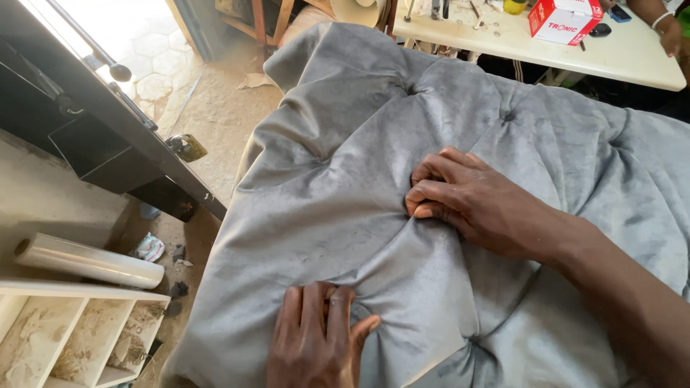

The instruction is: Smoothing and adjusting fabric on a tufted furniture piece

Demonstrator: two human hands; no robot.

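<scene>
A large grey velvet tufted cushion panel fills the middle of the view, with deep button dimples and radiating folds. My right hand presses into one dimple near the centre, its fingertips bent and pinching the fabric fold there. Near the bottom edge, my left hand lies with its fingers curled down, gripping a gathered fold of the same grey fabric.
A white table at the back right holds a red and white box and small tools; another person's hand rests there. On the left stand a dark frame, a clear film roll and a white shelf unit.
</scene>
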